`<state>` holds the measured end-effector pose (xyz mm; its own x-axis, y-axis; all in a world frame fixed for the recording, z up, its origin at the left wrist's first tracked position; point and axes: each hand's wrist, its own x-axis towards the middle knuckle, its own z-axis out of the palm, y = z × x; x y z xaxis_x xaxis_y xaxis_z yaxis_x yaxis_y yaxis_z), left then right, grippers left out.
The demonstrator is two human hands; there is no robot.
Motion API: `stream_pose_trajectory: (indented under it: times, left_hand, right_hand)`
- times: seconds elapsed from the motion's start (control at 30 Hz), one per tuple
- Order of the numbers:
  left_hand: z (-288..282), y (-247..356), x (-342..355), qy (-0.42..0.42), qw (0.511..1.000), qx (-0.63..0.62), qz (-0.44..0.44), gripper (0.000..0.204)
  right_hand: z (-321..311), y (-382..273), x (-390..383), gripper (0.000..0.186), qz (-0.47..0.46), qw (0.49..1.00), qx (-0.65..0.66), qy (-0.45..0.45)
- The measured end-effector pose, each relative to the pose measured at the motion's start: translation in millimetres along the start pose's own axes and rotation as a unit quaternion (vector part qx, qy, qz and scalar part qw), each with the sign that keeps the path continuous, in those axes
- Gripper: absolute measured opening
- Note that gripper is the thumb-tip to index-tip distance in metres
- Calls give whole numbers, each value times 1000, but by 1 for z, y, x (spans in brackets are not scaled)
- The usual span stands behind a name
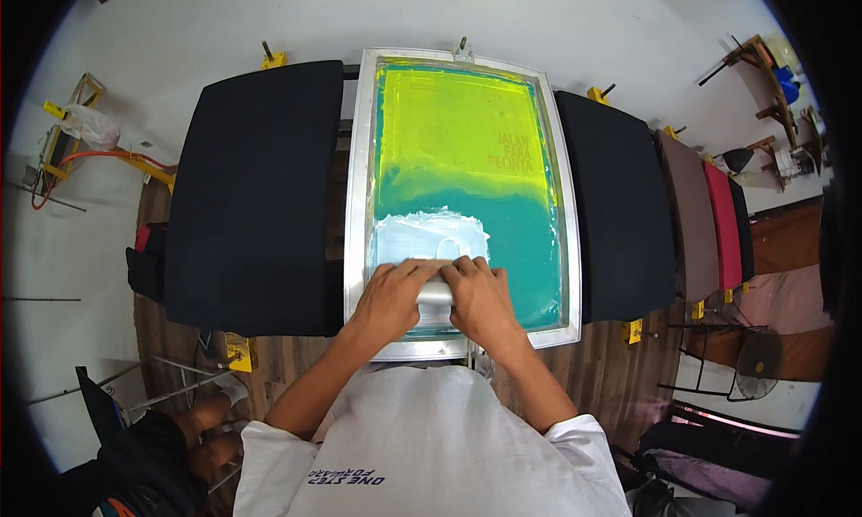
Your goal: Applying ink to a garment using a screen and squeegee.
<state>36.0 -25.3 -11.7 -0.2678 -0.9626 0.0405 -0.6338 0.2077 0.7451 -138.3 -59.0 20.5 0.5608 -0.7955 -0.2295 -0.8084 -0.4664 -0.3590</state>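
Likely I'm only partway: my feed shows white ink [404, 238] at lower left on the screen [530, 283] (its yellow-green end isn't coated yet), left hand [390, 297] and right hand [480, 297] closed around the squeegee [436, 291] near the bottom.

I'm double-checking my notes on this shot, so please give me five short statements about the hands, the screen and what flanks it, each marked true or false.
1. The left hand and right hand both grip the squeegee. True.
2. The white paste lies in the screen's upper right corner. False: it lies in the lower left part of the screen.
3. The upper part of the mesh is yellow-green. True.
4. The screen's frame is bright red. False: it is silvery.
5. The panels directly on either side, the left panel and the right panel, are white. False: both are black.
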Motion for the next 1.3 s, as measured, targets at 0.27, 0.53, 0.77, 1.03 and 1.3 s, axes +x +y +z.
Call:
stream_pose_trajectory:
  times: [0.27,0.53,0.77,1.03,1.3]
  left_hand:
    - [32,-35,-16,43,998,38,13,66]
    - [25,-22,-35,33,995,88,-44,63]
    - [48,-14,-18,54,976,208,21,46]
    - [51,2,-40,5,972,234,36,45]
    - [28,13,-8,12,982,185,44,44]
  right_hand:
    - [58,-6,4,39,-2,980,-155,124]
    - [46,-8,-1,40,-48,992,-94,65]
    - [62,26,-4,57,-42,988,-45,140]
    - [63,19,-34,63,-19,997,32,73]
    - [28,31,-17,53,-40,996,13,77]
